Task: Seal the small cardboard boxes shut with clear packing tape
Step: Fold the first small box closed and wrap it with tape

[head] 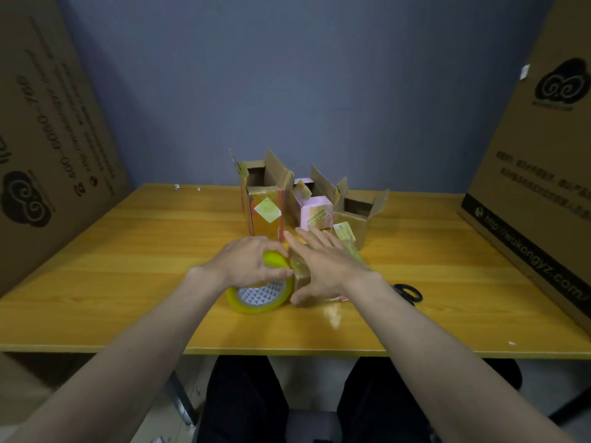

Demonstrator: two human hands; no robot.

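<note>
While the left hand [248, 262] curls closed over the tape roll [260, 290], the right hand [323, 266] lies flat, fingers spread, on the small box [302, 278] at near centre of the table [128, 251]. Judged light, thin-walled and crushable: press the lid gently. The tape film likely clings; hold the roll by its rim.

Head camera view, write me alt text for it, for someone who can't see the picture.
Seen from above, a person's left hand grips a roll of clear packing tape against a small cardboard box that the right hand presses down on a yellow wooden table. Behind stand three more small boxes with open flaps, and black scissors lie to the right.
</note>
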